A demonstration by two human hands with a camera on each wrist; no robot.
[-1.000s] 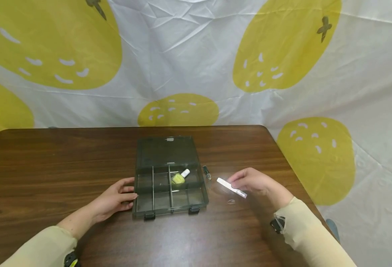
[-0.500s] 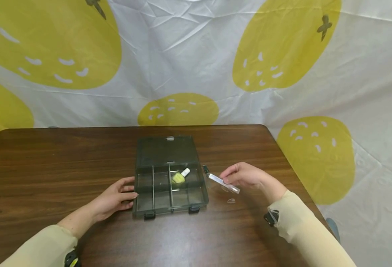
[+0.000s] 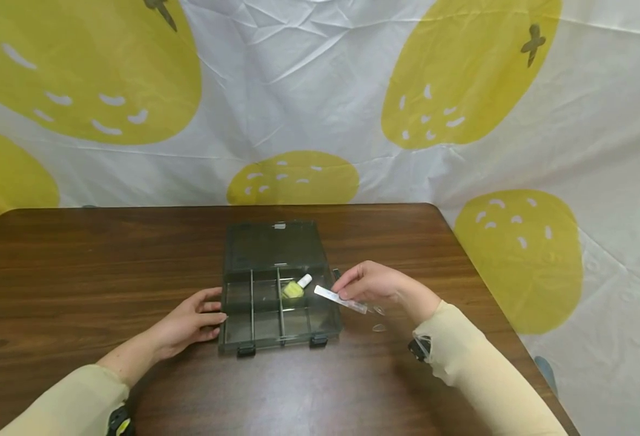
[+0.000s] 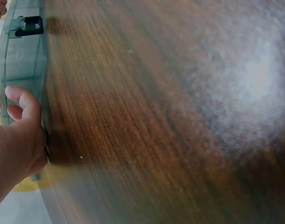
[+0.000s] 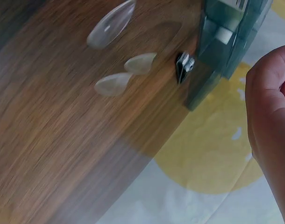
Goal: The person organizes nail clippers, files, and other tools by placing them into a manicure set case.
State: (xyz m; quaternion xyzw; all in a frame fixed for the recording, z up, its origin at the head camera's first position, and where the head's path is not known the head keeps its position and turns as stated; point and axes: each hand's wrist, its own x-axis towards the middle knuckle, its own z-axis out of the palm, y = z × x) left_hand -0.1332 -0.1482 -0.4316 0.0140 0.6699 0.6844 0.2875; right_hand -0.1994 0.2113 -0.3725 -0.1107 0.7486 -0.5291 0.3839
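Observation:
A smoky translucent divided box (image 3: 265,346) lies with its lid laid back. Inside, a yellow-green nail polish bottle (image 3: 293,290) with a white cap rests in the right-hand section. At the box's left wall my left hand (image 3: 191,318) touches the side, its fingers loosely bent; the left wrist view shows that hand (image 4: 21,135) at the box corner. My right hand (image 3: 376,284) pinches a slim white strip (image 3: 326,294) with a clear end, tilted over the box's right edge. In the right wrist view the right hand (image 5: 273,102) shows at the edge, the strip not clearly visible.
A small black item (image 5: 182,67) with a shiny end lies beside the box's right wall. Clear petal-shaped pieces lie nearby, one large (image 5: 110,25) and two smaller, the lower one (image 5: 112,85) nearer the hanging cloth (image 3: 309,91) behind the wooden table (image 3: 107,266).
My right hand has carried the white strip leftward, from above the table to over the box's right edge. The left hand stays at the box's left side.

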